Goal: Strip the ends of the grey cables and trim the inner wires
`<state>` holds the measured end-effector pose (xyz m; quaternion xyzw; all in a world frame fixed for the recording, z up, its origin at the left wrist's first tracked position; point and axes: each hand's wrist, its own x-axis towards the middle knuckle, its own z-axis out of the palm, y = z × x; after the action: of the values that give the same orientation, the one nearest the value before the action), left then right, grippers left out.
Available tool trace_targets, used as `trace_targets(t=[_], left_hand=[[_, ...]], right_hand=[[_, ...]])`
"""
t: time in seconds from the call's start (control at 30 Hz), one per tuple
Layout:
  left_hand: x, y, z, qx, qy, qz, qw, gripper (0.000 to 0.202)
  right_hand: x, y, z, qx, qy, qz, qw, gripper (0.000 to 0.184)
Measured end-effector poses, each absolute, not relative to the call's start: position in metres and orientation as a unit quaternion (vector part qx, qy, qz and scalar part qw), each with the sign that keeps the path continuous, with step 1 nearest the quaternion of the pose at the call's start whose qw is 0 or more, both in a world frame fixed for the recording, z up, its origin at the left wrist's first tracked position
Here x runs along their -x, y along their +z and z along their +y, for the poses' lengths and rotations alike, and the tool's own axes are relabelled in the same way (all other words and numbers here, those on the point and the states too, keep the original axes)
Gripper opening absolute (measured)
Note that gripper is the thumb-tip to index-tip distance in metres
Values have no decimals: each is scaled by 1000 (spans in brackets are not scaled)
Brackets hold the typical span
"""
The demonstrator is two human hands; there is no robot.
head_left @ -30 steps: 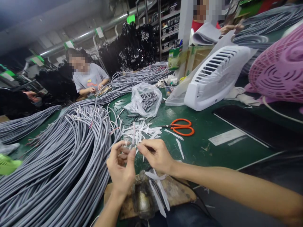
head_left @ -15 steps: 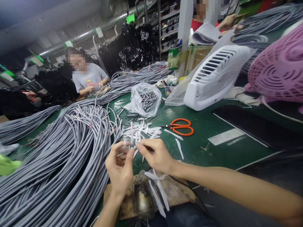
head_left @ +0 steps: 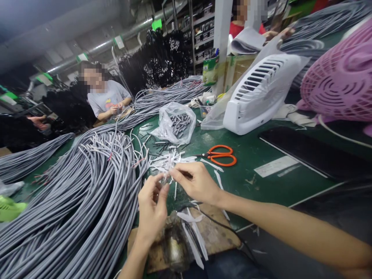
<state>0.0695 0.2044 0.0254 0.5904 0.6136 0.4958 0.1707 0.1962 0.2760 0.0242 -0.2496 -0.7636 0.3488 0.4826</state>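
My left hand [head_left: 154, 199] is closed in a pinch around a grey cable end [head_left: 165, 180], held up above the table. Thumb and forefinger of my right hand [head_left: 196, 180] close at the tip of that cable end; what lies between them is too small to make out. Just behind my fingers lies a pile of white paper strips [head_left: 173, 158]. Beneath my hands, a worn metal device [head_left: 176, 248] sits on a wooden board [head_left: 215, 232], with more white strips hanging over it.
A thick bundle of grey cables [head_left: 87, 193] fills the left side. Orange-handled scissors [head_left: 222, 155] lie behind my right hand. Farther back stand a bag of short grey pieces [head_left: 177, 124], a white fan [head_left: 258, 95] and a pink fan [head_left: 340, 77]. A co-worker [head_left: 107, 99] sits across.
My left hand has moved right and my right hand slightly up, bringing the fingertips together at the cable end. The pale tip that stood upright above my left fingers is now mostly covered.
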Motion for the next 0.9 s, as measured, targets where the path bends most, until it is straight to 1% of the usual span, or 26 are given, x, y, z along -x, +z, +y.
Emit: trace_targets(t=[0.1,0.17,0.23,0.27,0.3,0.33,0.4,0.47,0.5,0.6,0.67,0.73,0.83,0.9], left_hand=[[-68,26,205,-604,484,598,207,12],[-67,25,205,-596,498,584,237,11],[-66,24,204,-570,531,569,263,19],[-66,24,205,-551,553,561,276,23],[-66,24,205,-531,576,552,287,28],[-66,23,205,-515,595,543,293,32],[-67,24,206,-500,623,527,290,38],[-68,24,207,-504,626,526,279,41],[-69,24,207,-503,620,534,278,40],[-71,25,207,-470,593,592,278,31],[-70,26,208,-451,573,628,273,35],[-69,28,208,-464,552,632,285,37],[-67,29,207,-503,523,595,344,44],[-66,29,206,-512,518,562,392,46]], right_hand=[[-202,27,283,262,365,-752,482,36],[-207,29,291,296,380,-691,539,36],[-213,32,298,329,385,-605,615,36],[-214,33,301,338,387,-576,635,34],[-215,33,302,340,394,-577,629,31],[-214,33,301,334,407,-604,598,26],[-209,30,296,311,440,-673,507,18],[-203,26,289,278,480,-706,440,22],[-199,24,286,268,495,-705,431,24],[-194,20,280,263,501,-682,463,23],[-193,19,279,260,483,-682,485,21],[-193,19,279,249,473,-692,485,21],[-191,17,282,252,481,-692,476,20],[-189,17,286,277,497,-660,490,21]])
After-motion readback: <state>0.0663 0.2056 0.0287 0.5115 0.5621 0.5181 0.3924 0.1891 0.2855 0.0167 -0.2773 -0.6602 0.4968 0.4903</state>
